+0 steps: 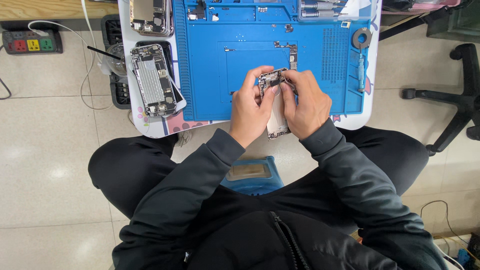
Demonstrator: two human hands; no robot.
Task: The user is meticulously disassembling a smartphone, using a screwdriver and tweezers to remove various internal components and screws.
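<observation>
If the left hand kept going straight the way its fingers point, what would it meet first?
The left hand points up the blue mat. Beyond the opened phone it holds, the small circuit board looks first in line, though height is unclear.

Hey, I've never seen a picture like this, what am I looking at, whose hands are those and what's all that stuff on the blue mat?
There is one picture, taken by a camera worn on a person's head, looking straight down at their lap and a small white table. There is no machine, just two bare hands. The left hand and the right hand together hold an opened phone over the near edge of a blue work mat. The right fingers seem to pinch a thin tool at the phone's top, though it is too small to tell for sure. Left of the mat lie two more opened phones. Small loose parts lie on the mat.
</observation>
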